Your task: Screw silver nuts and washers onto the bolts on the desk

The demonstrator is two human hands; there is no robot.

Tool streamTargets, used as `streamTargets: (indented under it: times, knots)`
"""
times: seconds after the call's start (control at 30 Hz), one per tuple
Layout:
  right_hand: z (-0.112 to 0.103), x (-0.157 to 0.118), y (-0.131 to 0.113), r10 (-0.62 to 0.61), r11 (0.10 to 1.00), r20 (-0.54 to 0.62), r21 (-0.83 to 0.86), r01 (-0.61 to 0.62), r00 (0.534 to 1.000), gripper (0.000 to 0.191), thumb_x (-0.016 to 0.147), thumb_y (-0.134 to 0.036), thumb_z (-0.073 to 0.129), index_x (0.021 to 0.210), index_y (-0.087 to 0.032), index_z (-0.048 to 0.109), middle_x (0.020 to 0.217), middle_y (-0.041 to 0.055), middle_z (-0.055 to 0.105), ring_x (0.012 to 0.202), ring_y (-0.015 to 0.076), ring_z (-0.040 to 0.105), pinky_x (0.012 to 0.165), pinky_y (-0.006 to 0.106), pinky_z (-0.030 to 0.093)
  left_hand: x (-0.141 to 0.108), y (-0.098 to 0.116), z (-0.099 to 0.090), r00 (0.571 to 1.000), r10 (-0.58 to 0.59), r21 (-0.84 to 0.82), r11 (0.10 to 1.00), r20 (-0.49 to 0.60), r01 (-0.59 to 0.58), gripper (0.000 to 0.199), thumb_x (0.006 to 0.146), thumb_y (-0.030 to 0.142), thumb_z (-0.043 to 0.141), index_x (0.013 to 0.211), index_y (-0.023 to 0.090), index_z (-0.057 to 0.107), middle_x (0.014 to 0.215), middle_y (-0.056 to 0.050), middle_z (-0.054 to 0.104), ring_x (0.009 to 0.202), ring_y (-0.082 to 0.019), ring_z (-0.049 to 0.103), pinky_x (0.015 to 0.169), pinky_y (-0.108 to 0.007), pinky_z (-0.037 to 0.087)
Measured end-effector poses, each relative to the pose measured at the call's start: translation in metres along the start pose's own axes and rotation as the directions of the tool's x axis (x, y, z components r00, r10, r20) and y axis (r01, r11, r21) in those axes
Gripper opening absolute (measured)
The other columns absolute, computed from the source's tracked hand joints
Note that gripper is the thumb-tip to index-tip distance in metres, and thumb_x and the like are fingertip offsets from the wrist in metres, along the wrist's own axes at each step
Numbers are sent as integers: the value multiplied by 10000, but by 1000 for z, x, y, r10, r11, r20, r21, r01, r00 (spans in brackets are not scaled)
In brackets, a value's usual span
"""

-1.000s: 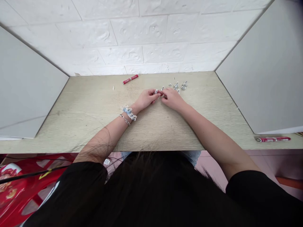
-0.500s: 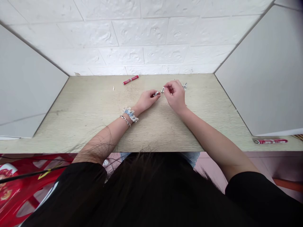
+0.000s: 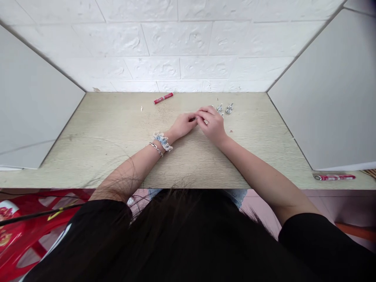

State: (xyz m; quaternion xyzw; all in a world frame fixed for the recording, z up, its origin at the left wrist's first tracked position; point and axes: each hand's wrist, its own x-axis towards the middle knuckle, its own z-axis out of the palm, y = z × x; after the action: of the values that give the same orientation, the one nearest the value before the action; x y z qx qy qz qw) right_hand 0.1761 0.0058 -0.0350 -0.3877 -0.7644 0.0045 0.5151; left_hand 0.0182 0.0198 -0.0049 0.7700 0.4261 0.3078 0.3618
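Observation:
My left hand (image 3: 183, 124) is closed over the middle of the wooden table (image 3: 117, 125), with its thumb and fingertips pinched. My right hand (image 3: 212, 124) meets it from the right, its fingertips also pinched and touching those of my left hand. Whatever small thing lies between the fingers is mostly hidden. Just behind my right hand lie small silvery metal parts (image 3: 219, 108), partly covered by it. Another silvery metal part (image 3: 229, 108) rests a little further right.
A red tube (image 3: 163, 98) and a small white scrap (image 3: 141, 108) lie towards the back. Another red tube (image 3: 335, 177) is at the front right edge. Grey panels (image 3: 329, 98) flank the table, and a white brick wall (image 3: 158, 39) stands behind.
My right hand has moved left and slightly down to my left hand, closing the gap between them. The silvery part seen between them is now hidden, and more metal parts show behind my right hand.

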Motion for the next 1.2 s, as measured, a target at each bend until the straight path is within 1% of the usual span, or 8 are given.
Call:
streamTargets:
  times: [0.17,0.27,0.5,0.63,0.73,0.83,1.03,1.2]
  knots:
    - [-3,1,5,72,997,10,28,-73,997,268,975,-241,524,975,-219,792,1027,91,745,958,221,721,886,400,623,-1,5,0,1000,-15,0,1000,-5,15,266,885,176,555,627,164,490,608,52,433,639,-105,380,656,-276,297]
    - [-3,1,4,103,994,20,33,-104,994,263,968,-234,537,967,-222,800,1027,83,762,957,220,731,887,399,629,-1,5,1,1000,-13,6,1000,-11,13,236,879,173,553,646,161,514,616,49,460,645,-107,396,655,-274,303]
    - [-4,1,-3,48,998,-16,29,-47,999,261,952,-219,528,926,-230,787,1004,67,781,940,212,740,859,387,631,0,1,2,1000,12,-13,1000,-22,-12,214,864,197,539,654,155,546,642,38,511,669,-113,438,670,-267,334]
    - [-4,2,-4,42,997,-25,64,-40,999,197,941,-203,543,923,-225,738,950,60,765,874,192,720,768,345,616,0,0,1,1000,-13,-49,999,-12,12,188,857,193,536,680,149,580,654,32,525,690,-123,464,688,-270,345]
    - [-3,1,-3,32,997,-33,74,-30,999,149,914,-190,557,936,-219,701,907,53,735,802,176,685,719,322,596,-1,0,1,1000,-12,-78,997,-1,12,159,856,183,528,781,137,661,728,15,607,758,-141,525,742,-272,379]
    - [-3,1,-1,40,997,0,61,-40,999,145,897,-179,556,962,-220,679,929,57,712,820,183,668,755,336,592,-1,-1,1,1000,-9,-79,997,-3,8,166,849,171,520,803,135,675,769,8,638,791,-148,544,757,-272,386]
    - [-5,2,0,107,994,66,-13,-106,992,155,910,-215,536,979,-223,675,962,70,705,900,211,657,841,380,574,1,-2,1,1000,-19,-39,999,5,19,175,831,207,503,687,152,587,695,12,556,739,-142,484,712,-279,350]
    - [-7,1,0,76,997,70,-3,-76,995,173,924,-230,513,976,-227,678,954,76,711,893,215,659,838,381,577,0,-1,1,1000,11,-66,998,8,-11,165,819,245,499,718,155,593,729,10,581,754,-143,491,732,-274,364]
